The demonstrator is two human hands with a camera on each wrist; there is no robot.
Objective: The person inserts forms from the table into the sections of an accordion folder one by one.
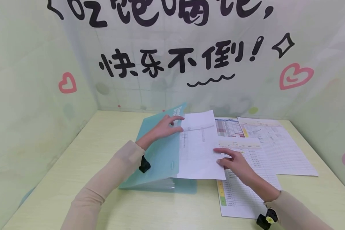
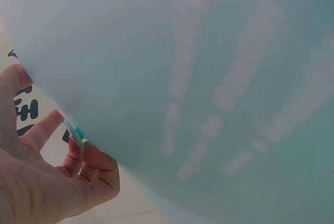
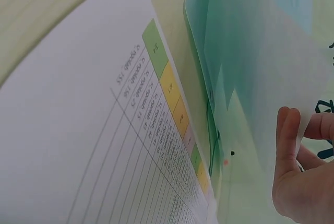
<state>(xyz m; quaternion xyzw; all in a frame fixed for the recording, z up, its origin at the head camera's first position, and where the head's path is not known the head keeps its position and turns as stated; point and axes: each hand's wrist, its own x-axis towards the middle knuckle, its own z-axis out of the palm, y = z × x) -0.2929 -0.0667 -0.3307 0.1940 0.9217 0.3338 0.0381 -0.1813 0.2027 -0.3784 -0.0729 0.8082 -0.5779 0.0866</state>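
Note:
A teal folder (image 1: 161, 153) lies partly opened on the table, its cover raised at a slant. My left hand (image 1: 164, 127) holds the free edge of that cover; in the left wrist view its fingers bend around the edge, and the teal cover (image 2: 172, 78) fills most of the picture. A white printed sheet (image 1: 201, 159) sticks out to the right from under the cover, with its left part hidden. My right hand (image 1: 238, 167) pinches the sheet's right edge between thumb and fingers. The right wrist view shows this pinch, with the sheet (image 3: 261, 41) standing up from the table.
Under my right hand lies a printed table sheet (image 1: 256, 179) with coloured cells. Another list (image 1: 287, 150) is to its right, and a darker printed sheet (image 1: 230, 126) shows behind. The pale table (image 1: 83, 159) meets a decorated wall covering (image 1: 161, 92) at the back.

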